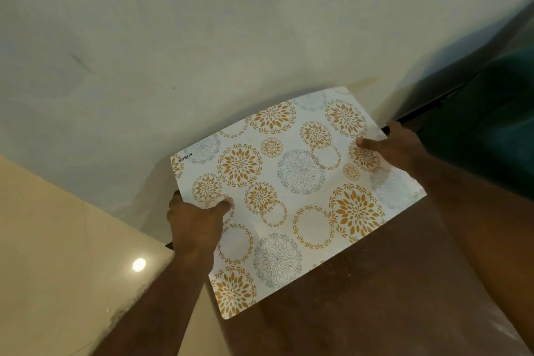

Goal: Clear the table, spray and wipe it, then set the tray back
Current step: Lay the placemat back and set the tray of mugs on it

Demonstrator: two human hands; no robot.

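A white mat (pixel 289 191) printed with orange and grey flower circles is held over the far end of a dark brown table (pixel 375 292). My left hand (pixel 196 220) grips its left edge, thumb on top. At the mat's right edge my right hand (pixel 396 147) holds on, thumb pressed on the pattern. The mat bends slightly between my hands, and its far corner leans toward the wall. The table surface looks dusty, with pale specks. No tray, spray bottle or cloth is in view.
A pale wall (pixel 231 37) rises right behind the table. A glossy beige floor (pixel 57 240) with a lamp reflection lies to the left. Something dark green (pixel 491 130) stands at the right, beside the table.
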